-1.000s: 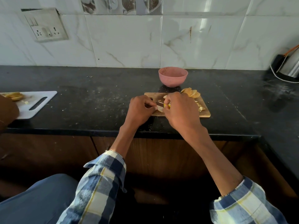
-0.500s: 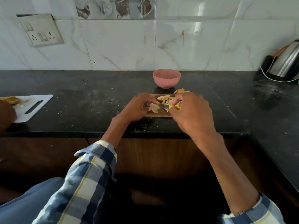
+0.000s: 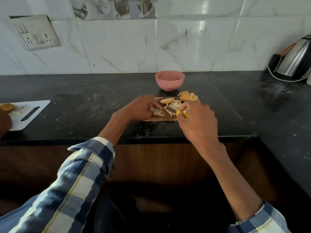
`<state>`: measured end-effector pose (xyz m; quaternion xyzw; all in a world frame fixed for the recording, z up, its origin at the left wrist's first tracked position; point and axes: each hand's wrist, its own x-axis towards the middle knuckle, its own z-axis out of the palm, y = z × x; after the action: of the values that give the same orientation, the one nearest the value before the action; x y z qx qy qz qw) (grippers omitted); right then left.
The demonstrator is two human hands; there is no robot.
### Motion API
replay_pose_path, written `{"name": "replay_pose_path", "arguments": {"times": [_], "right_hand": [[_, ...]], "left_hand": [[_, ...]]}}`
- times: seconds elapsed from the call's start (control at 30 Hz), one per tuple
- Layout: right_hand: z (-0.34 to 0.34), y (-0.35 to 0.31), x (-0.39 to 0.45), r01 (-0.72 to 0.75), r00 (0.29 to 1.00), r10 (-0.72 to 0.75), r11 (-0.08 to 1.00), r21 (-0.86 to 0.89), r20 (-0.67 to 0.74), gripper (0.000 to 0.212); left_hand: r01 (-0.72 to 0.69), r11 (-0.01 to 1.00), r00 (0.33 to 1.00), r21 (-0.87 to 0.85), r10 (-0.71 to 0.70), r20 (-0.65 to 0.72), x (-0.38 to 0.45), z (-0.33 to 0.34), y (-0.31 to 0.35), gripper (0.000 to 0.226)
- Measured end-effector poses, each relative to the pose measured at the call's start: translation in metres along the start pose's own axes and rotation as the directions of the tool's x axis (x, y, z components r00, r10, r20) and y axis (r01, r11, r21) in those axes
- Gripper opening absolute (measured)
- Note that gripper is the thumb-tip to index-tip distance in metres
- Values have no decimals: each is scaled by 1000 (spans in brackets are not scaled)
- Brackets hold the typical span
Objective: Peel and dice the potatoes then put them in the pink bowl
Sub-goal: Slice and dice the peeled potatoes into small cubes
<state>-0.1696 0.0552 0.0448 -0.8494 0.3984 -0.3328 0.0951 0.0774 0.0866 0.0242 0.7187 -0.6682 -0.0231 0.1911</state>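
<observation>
Dicing step in hand: right hand (image 3: 196, 121) curls round the yellow-handled knife (image 3: 175, 111), blade over the pale diced bits (image 3: 173, 105) on the wooden board (image 3: 161, 118); left hand (image 3: 140, 109) pinches a potato slice (image 3: 157, 112), probably peeled, view blurry; more slices (image 3: 186, 97) wait near the empty-looking pink bowl (image 3: 169, 80) behind the board; next move calls for steadying the slice under the blade; no readable writing.

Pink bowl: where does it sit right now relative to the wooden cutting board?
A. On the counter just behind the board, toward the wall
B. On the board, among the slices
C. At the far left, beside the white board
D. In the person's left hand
A: the pink bowl stands on the black counter just past the far edge of the wooden cutting board, toward the tiled wall.
</observation>
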Motion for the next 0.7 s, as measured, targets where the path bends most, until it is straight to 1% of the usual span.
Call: {"name": "replay_pose_path", "arguments": {"times": [0.13, 0.27, 0.33, 0.4, 0.47, 0.6, 0.7], "right_hand": [[4, -2, -2, 23, 1000, -23, 1000, -8, 4, 13], [11, -3, -1, 30, 1000, -30, 999, -25, -8, 15], [17, -6, 2, 35, 999, -36, 998, -45, -18, 14], [23, -10, 6, 49, 998, -52, 996, -69, -28, 13], [28, -14, 10, 82, 996, -86, 990, -111, -32, 13], [34, -21, 17, 113, 993, -110, 984, -135, 30, 20], [26, -20, 11, 130, 991, -123, 977, -166, 54, 18]], "left_hand": [[106, 994, 994, 28, -105, -44, -5, 5, 4, 25], [263, 963, 943, -52, -268, -196, -13, 16, 18, 23], [302, 951, 912, -69, -310, -270, -16, 23, 26, 24], [318, 941, 882, -116, -339, -327, -17, 29, 31, 22], [320, 935, 866, -155, -355, -352, -18, 33, 30, 19], [328, 917, 850, -228, -392, -352, -16, 36, 23, 14], [332, 908, 844, -254, -406, -349, -14, 37, 21, 12]]}}
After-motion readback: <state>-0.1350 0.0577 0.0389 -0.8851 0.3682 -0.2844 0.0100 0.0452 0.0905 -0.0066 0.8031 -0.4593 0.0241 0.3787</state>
